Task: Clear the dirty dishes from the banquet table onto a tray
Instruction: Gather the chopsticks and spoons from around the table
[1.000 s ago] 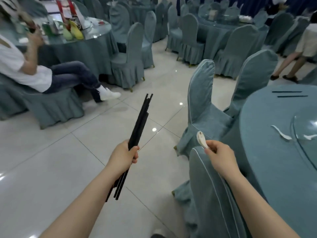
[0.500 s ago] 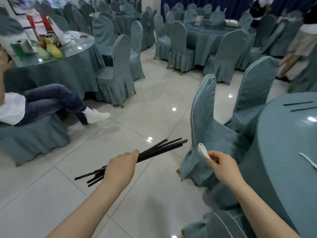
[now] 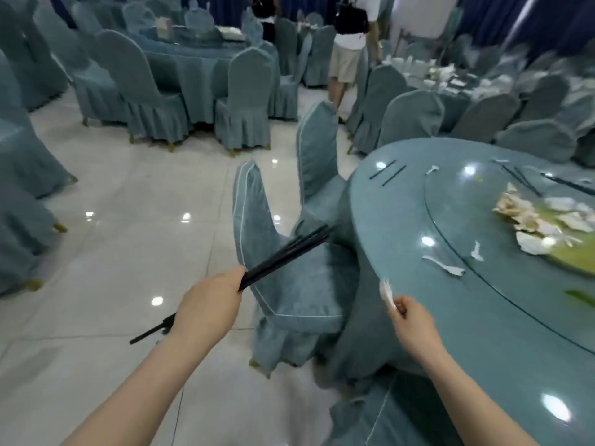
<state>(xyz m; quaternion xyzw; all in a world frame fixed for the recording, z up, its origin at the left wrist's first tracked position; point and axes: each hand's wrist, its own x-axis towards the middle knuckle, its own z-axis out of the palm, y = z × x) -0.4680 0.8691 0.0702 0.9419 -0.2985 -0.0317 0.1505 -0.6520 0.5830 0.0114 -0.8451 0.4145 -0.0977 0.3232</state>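
- Your round desk (image 3: 418,317) draped in teal cloth stands among teal-covered chairs (image 3: 283,272) on pale tiles.
- Your left hand (image 3: 209,304) grips a bundle of black chopsticks (image 3: 283,252).
- Your right hand (image 3: 415,320) pinches a white ceramic spoon (image 3: 386,292) at the desk's edge.

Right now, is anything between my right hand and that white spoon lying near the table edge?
Nothing visible stands in the way. Your right hand, already pinching a white spoon, is just off the table edge, and the spoon on the table lies beyond it on bare cloth.
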